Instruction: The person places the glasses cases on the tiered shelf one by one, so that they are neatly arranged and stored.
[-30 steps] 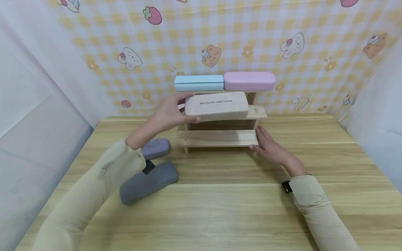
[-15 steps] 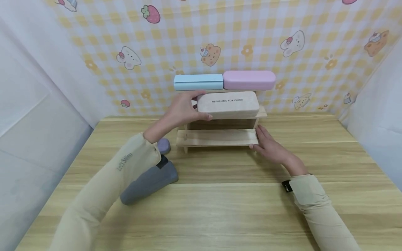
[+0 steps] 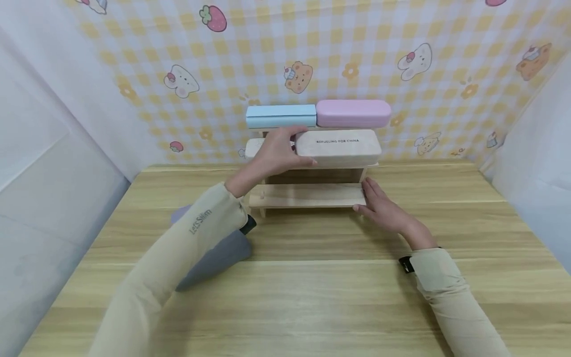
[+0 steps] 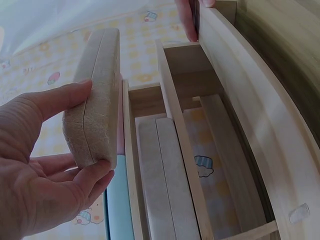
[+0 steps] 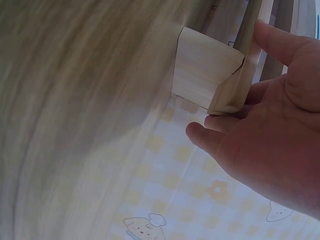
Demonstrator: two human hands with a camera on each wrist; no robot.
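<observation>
My left hand (image 3: 275,154) pinches the left end of a beige glasses case (image 3: 343,150) printed "REFUELING FOR CHINA", thumb below and fingers above. This case is in front of the middle tier of a stepped wooden rack (image 3: 308,196); in the left wrist view the held case (image 4: 92,112) stands clear of the boards. A second pale case (image 4: 167,180) lies on that tier, partly hidden in the head view behind my left hand. My right hand (image 3: 387,210) grips the right end of the bottom board, thumb at its front edge and fingers along the end.
A light blue case (image 3: 281,117) and a pink case (image 3: 354,114) sit side by side on the top tier. Left on the wooden table (image 3: 339,307), a dark grey case (image 3: 218,260) and a purple case (image 3: 178,213) are partly covered by my left sleeve. A checked cloth (image 3: 352,29) hangs behind.
My left hand has carried the beige case to the right along the middle tier, uncovering part of the pale case at its left. The right hand stays on the rack.
</observation>
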